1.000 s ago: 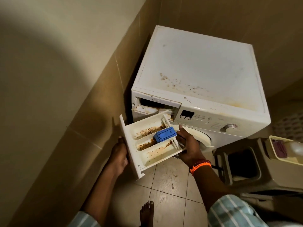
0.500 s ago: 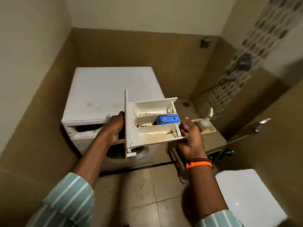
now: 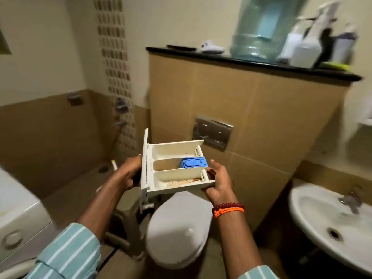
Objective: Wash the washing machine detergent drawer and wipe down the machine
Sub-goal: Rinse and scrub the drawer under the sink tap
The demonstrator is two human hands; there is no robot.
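Fingers of the left hand curl around the drawer front panel. Right hand cradles the rear end from beneath, thumb raised, both arms extended forward.

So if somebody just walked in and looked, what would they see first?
Probably the white detergent drawer held up in the middle, over the closed toilet lid. It has a bright blue insert in its middle slot and brown grime along its near compartment. The left hand grips its front panel and the right hand holds its back end, while a big clear water jug stands on the black ledge above.
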